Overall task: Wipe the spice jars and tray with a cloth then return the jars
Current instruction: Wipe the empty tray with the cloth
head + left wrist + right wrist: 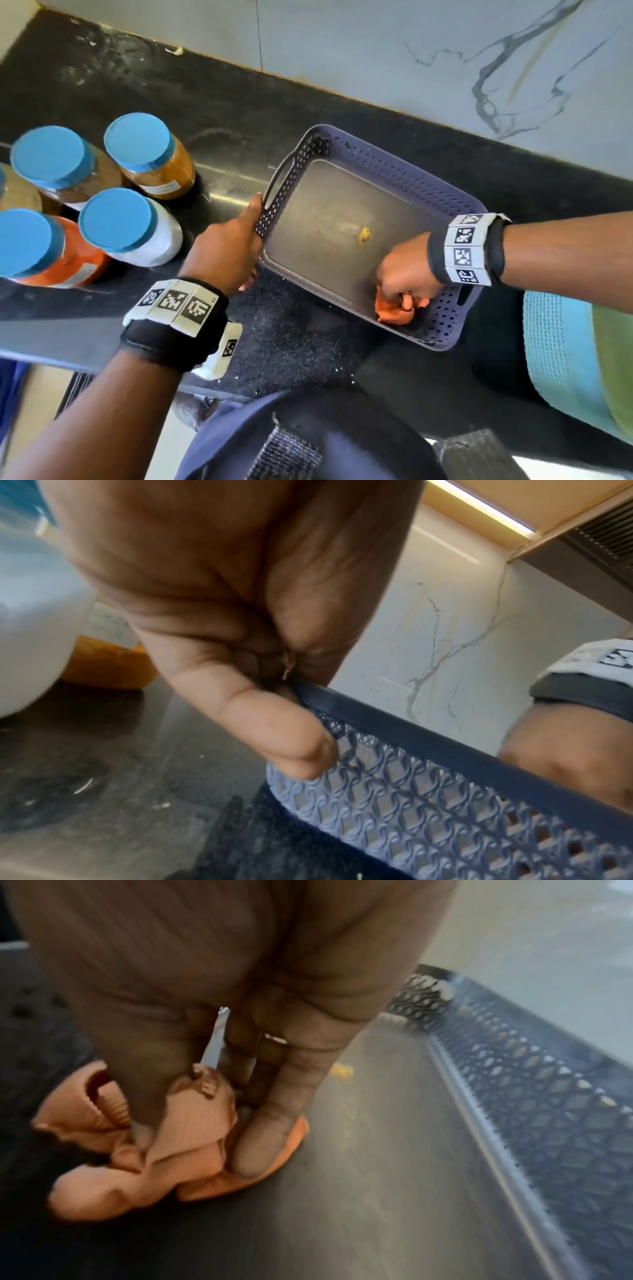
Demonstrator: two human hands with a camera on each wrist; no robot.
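Note:
A purple perforated tray (404, 164) lies on the black counter, with a yellow speck (363, 234) on its floor. My left hand (227, 251) grips the tray's left wall (394, 777), thumb along the rim. Inside the tray at its near right corner, my right hand (404, 274) holds a bunched orange cloth (394, 311) and presses it on the tray floor (394, 1150); the cloth (143, 1164) is wrapped by the fingers. Several blue-lidded spice jars (137, 147) stand on the counter left of the tray.
A marbled wall (445, 68) runs behind the counter. A blue and green cloth (565, 359) lies at the right. The counter's front edge (68, 342) is near my left wrist. A white jar (31, 642) stands close beside my left hand.

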